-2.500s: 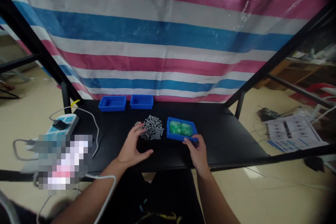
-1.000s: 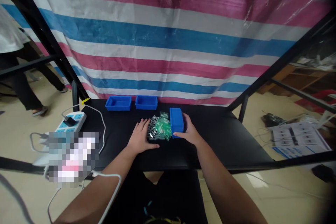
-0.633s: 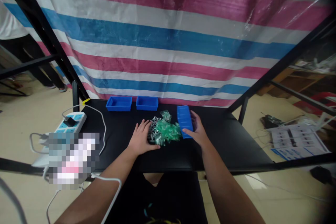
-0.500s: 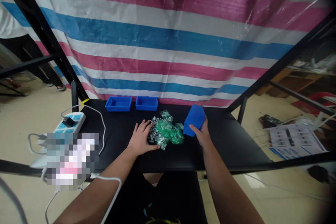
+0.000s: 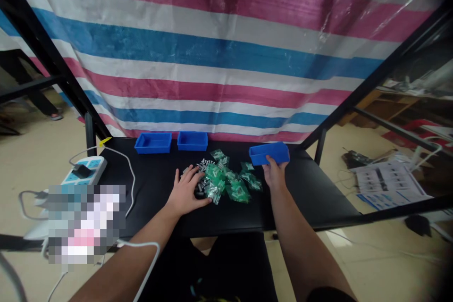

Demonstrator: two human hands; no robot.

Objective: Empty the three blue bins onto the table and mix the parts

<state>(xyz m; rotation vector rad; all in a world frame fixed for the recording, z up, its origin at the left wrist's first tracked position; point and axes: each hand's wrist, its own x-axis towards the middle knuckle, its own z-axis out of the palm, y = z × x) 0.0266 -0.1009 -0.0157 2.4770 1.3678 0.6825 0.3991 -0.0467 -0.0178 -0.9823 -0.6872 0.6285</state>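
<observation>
Rear trays: stood paired on the tabletop.
Left hand: spread wide beside metal pieces.
Green packets: lay loose outside the trays, unseparated from the pieces.
Right hand: gripped a tilted blue tray.

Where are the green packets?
Head view, lower centre: the green packets lie on the table, between the left hand and the blue tray in the right hand.
</observation>
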